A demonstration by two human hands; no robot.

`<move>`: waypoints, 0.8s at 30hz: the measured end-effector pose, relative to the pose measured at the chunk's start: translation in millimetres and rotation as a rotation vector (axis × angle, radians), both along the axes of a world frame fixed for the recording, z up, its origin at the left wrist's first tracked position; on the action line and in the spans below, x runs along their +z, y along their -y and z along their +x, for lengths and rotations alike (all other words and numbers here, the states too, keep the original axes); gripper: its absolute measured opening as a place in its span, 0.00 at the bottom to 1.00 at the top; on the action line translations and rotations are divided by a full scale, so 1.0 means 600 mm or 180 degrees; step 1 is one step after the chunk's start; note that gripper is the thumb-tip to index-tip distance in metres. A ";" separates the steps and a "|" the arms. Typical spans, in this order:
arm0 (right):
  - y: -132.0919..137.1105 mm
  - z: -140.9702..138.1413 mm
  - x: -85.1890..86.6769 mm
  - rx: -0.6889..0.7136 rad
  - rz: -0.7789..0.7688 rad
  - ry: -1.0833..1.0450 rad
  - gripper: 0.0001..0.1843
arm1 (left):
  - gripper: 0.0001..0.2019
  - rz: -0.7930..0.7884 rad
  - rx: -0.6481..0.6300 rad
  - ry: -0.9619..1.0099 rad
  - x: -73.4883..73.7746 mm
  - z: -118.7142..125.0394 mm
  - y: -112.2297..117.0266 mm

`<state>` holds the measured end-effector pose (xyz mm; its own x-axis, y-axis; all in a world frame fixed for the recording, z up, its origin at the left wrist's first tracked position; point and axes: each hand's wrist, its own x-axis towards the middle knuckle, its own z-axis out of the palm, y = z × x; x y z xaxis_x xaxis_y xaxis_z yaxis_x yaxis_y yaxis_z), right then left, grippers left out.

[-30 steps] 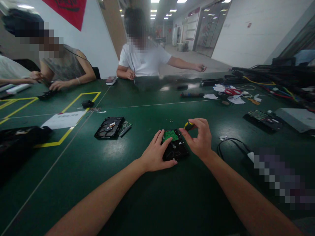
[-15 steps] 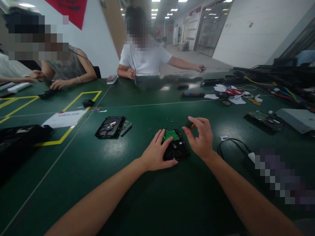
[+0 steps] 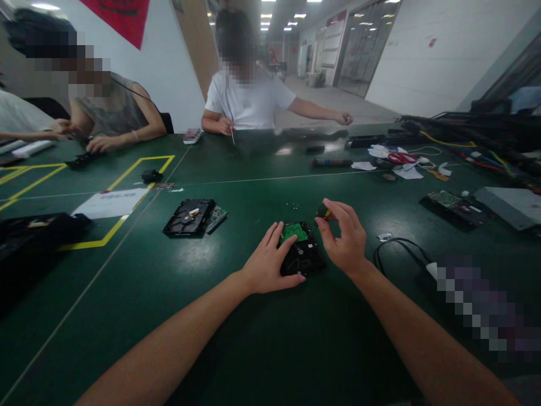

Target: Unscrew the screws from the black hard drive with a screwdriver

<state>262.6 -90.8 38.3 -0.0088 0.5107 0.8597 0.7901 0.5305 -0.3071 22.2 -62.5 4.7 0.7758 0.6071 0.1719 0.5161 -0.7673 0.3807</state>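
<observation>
A black hard drive (image 3: pixel 302 258) with a green circuit board (image 3: pixel 295 231) lies flat on the table in front of me. My left hand (image 3: pixel 270 260) holds it down from the left, fingers over the board side and thumb along the near edge. Above its right side, my right hand (image 3: pixel 345 235) pinches the dark handle of a screwdriver (image 3: pixel 323 212) with yellow on it. The thin shaft slants down to the board's right edge; its tip is too small to make out. Several tiny screws (image 3: pixel 292 205) lie just beyond the drive.
Another opened drive (image 3: pixel 188 217) and a loose circuit board (image 3: pixel 217 219) lie to the left. On the right are a further drive (image 3: pixel 455 206), a metal box (image 3: pixel 511 206) and a black cable (image 3: pixel 393 241). Co-workers sit across the green table (image 3: pixel 236 349).
My right fingers have shifted slightly around the screwdriver handle, which now sits a little more upright and to the left. My left hand and the hard drive have stayed put.
</observation>
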 end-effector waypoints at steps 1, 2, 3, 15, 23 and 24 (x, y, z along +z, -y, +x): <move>0.000 -0.001 -0.002 0.0069 -0.0073 -0.0023 0.28 | 0.54 -0.0001 0.0001 0.0010 0.000 0.000 0.000; 0.000 -0.001 -0.004 0.0138 -0.0144 -0.0058 0.29 | 0.54 -0.0004 0.0006 0.0019 0.000 0.000 0.000; 0.000 -0.002 -0.006 0.0195 -0.0195 -0.0099 0.29 | 0.53 -0.0010 0.0008 0.0022 0.000 0.000 0.000; 0.001 -0.003 -0.004 0.0231 -0.0078 -0.0218 0.29 | 0.54 -0.0040 0.0032 -0.0038 0.001 -0.001 -0.001; 0.000 -0.001 -0.002 -0.0005 0.0125 -0.0075 0.29 | 0.54 -0.0021 0.0028 -0.0038 0.002 0.000 0.000; 0.000 -0.001 -0.003 0.0073 0.0058 -0.0097 0.29 | 0.54 -0.0021 0.0024 -0.0041 0.002 0.000 0.000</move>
